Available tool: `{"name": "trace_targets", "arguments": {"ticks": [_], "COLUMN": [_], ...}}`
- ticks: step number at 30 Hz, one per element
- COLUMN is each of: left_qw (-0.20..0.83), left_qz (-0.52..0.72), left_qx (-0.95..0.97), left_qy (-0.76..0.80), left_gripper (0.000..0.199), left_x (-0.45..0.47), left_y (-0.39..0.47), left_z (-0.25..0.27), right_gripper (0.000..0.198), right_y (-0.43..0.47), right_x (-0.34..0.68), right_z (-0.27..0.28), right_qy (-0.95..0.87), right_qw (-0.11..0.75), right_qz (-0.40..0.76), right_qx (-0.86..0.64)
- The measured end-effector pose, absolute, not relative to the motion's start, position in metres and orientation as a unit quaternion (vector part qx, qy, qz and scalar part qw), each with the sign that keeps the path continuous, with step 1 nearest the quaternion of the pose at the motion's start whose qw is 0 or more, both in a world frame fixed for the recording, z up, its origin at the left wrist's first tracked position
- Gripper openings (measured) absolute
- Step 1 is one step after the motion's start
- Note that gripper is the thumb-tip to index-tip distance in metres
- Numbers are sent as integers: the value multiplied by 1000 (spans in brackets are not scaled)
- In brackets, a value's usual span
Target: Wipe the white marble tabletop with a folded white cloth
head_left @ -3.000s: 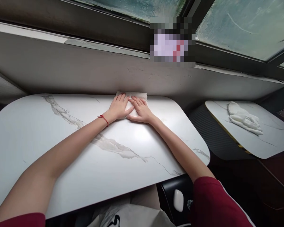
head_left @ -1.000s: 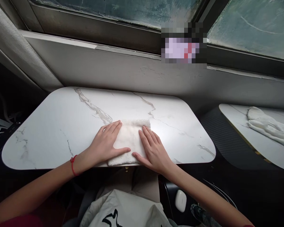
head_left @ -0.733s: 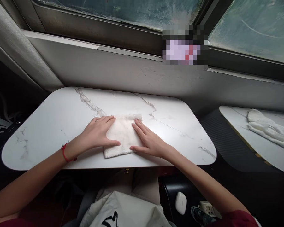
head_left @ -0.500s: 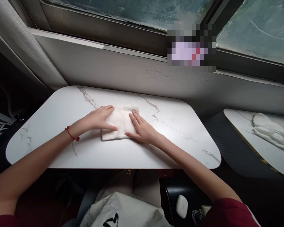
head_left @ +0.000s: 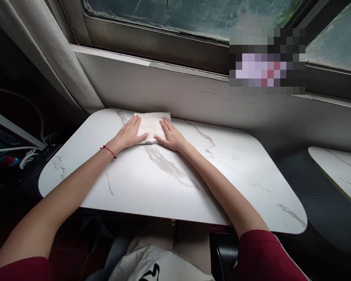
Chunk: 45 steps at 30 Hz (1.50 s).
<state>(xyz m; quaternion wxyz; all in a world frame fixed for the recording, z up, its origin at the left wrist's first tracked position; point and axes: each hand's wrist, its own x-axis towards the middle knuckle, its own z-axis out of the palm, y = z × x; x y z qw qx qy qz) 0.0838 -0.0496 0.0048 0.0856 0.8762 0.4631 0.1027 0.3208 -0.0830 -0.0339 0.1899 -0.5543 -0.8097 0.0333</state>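
Resting the left hand and the right hand on a white cloth, up at the far edge of a marbled table, somewhat left of its middle and close by the wall (too tight there to tell whether touching). Covering one side edge of the cloth apiece, with fingers aimed toward the wall and thumbs stretched inward along the near edge. Spread wide and flat on both sides, with bare cloth showing between. Reaching well across the table, wearing a thin red bracelet on the left wrist and dark red sleeves. Veined in grey on the tabletop, most heavily just in front of the cloth. Off to the right, a second table, cut off by the picture's edge. Above the wall, a window, with a pixelated patch over part of its frame. At left, beside the table's far corner, a pale curtain, with white cables lower down. Beneath the table's near edge, a small gold knob, and, over the lap, pale fabric with a black mark.
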Motion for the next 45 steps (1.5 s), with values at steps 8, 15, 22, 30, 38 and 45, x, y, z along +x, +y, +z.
{"name": "trace_targets", "arguments": {"ticks": [8, 15, 22, 30, 38, 45], "left_qw": [88, 54, 10, 19, -37, -3], "left_qz": [138, 130, 137, 143, 116, 158], "left_qx": [854, 851, 835, 843, 859, 858], "left_qy": [494, 506, 533, 519, 497, 489], "left_gripper": [80, 61, 41, 35, 36, 64], "left_x": [71, 73, 61, 55, 52, 13], "left_y": [-31, -38, -43, -40, -86, -182], "left_z": [-2, 9, 25, 25, 16, -6], "right_gripper": [93, 95, 94, 86, 83, 85], "right_y": [-47, -51, -86, -143, -193, -235], "right_x": [302, 299, 294, 284, 281, 266], "right_z": [-34, -36, -41, -40, -32, -24], "right_qy": [-799, -802, -821, -852, -868, -885], "right_qw": [198, 220, 220, 233, 234, 223], "right_qz": [51, 50, 39, 31, 45, 80], "right_qx": [-565, -553, -525, -467, -435, -401]}}
